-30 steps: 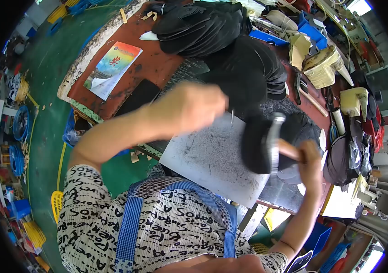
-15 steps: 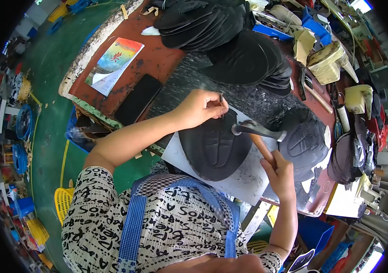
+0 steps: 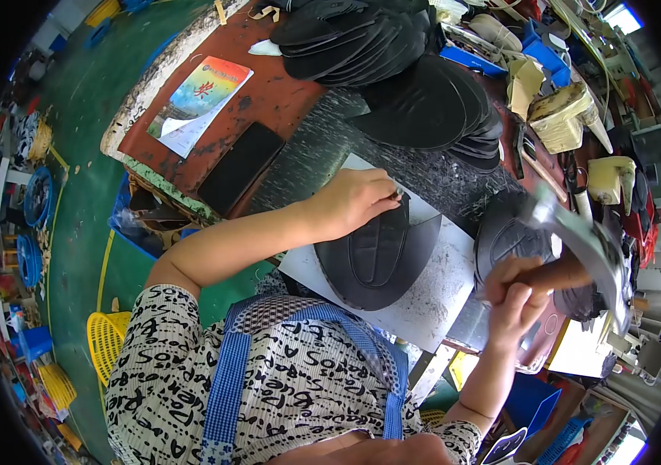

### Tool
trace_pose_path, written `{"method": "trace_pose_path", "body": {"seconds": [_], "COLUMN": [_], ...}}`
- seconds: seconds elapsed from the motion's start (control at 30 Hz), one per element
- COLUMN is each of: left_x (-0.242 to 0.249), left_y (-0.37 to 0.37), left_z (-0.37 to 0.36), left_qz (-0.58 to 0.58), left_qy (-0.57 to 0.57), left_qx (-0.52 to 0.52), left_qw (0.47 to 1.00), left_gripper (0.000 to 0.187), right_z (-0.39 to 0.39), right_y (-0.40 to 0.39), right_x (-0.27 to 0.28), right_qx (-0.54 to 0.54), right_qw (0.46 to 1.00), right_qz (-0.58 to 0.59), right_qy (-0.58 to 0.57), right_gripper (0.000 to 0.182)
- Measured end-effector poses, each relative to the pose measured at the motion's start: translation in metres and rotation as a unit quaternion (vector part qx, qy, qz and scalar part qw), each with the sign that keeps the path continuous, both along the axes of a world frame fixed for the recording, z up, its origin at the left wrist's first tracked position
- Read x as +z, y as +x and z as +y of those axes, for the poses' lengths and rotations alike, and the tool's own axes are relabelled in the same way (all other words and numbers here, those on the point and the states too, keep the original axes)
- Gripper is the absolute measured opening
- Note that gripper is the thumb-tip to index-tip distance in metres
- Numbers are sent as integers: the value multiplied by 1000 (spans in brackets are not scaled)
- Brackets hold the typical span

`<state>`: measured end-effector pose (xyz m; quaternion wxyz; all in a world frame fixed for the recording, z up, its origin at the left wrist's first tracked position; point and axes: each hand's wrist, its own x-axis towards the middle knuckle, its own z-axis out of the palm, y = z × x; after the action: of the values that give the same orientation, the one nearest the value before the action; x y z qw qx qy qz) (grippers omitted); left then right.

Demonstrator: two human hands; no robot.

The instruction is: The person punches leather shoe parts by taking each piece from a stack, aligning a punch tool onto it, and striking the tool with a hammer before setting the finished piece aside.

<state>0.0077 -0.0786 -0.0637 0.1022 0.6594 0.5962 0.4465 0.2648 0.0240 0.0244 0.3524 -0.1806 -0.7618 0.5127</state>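
Note:
My left hand (image 3: 355, 203) pinches a short metal punch (image 3: 398, 194), mostly hidden by the fingers, at the top of a black shoe upper piece (image 3: 377, 263). That piece has a stitched or embossed outline in its middle and lies on a white board (image 3: 447, 267). Off to the right, my right hand (image 3: 518, 298) grips the wooden handle of a hammer (image 3: 578, 232). The hammer's metal head is raised close to the camera and blurred by motion. Below it, a pile of similar black upper pieces (image 3: 501, 232) is partly covered by the hand.
Stacks of black cut pieces (image 3: 431, 105) lie at the back of the dark marbled slab (image 3: 323, 147). A black flat case (image 3: 241, 169) and a colourful booklet (image 3: 200, 105) rest on the red tabletop at left. Tools and a yellowish taped form (image 3: 559, 112) crowd the right side.
The hammer has swung up and right, away from the upper piece, with my right hand. My left hand has shifted slightly right and down, and the upper piece's right edge sits differently.

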Motion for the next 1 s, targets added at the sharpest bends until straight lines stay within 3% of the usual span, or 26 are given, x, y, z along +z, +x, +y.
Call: {"method": "trace_pose_path", "body": {"seconds": [0.03, 0.07, 0.1, 0.13, 0.17, 0.2, 0.23, 0.3, 0.47, 0.5, 0.6, 0.7, 0.73, 0.77, 0.83, 0.87, 0.9, 0.93, 0.97, 1.0], "left_x": [2, 6, 6, 6, 5, 1, -2, -6, 0, 1, 8, 7, 8, 7, 5, 8, 6, 5, 2, -3], "left_y": [2, 3, 2, 1, -3, -8, -17, -23, -25, -22, -13, -3, -3, -7, -23, -33, -43, -48, -49, -47], "left_z": [0, -2, -2, -3, -2, 1, 0, -1, 0, -2, -7, -10, -10, -7, 8, 19, 36, 57, 74, 83], "left_qz": [12, 55, 11, -33, -77, -311, -367, -373, -298, -285, -34, 26, 80, -30, -245, -343, -232, -83, 71, 108], "left_qy": [12, 1, -13, -27, -40, -154, -177, -159, -176, -165, -26, 23, 28, -39, -175, -171, -134, 21, 177, 183], "left_qx": [2, -7, 6, 17, 28, 8, -7, -21, -32, -24, 0, -6, -1, -1, -8, 13, 52, 52, 47, 44], "left_qw": [1000, 998, 1000, 999, 996, 938, 913, 914, 938, 944, 999, 999, 996, 999, 954, 923, 962, 995, 981, 976], "left_gripper": [10, 9, 7, 6, 5, 8, 12, 12, 12, 11, 7, 8, 6, 8, 13, 21, 19, 21, 24, 24], "right_z": [-5, -5, -4, -5, -4, -3, -2, 2, 5, 4, 3, -9, -1, -4, 0, 6, 10, 15, 17, 18], "right_y": [-8, -11, -13, -11, -10, -8, -5, 0, -1, -2, -4, -16, -17, -18, -24, -28, -29, -31, -39, -46], "right_x": [-7, -7, -7, -11, -13, -15, -18, -29, -17, -13, -8, -15, -15, -18, -4, -10, -23, -33, -37, -40], "right_qx": [11, 1, -9, 3, -22, -42, -64, -92, -87, -90, -60, 18, 6, -10, 6, 28, 51, 73, 92, 104], "right_qw": [999, 986, 935, 948, 947, 945, 943, 956, 957, 967, 994, 997, 972, 930, 902, 922, 935, 941, 924, 911], "right_qz": [39, -147, -327, -310, -310, -312, -315, -273, -269, -230, -63, 73, -101, -336, -425, -363, -302, -238, -216, -225], "right_qy": [9, 74, 137, 71, 79, 86, 90, 56, 64, 69, 65, -10, 212, 152, 75, 130, 180, 228, 303, 329], "right_gripper": [37, 35, 33, 30, 30, 30, 30, 34, 38, 38, 35, 32, 32, 26, 21, 20, 21, 22, 27, 27]}}
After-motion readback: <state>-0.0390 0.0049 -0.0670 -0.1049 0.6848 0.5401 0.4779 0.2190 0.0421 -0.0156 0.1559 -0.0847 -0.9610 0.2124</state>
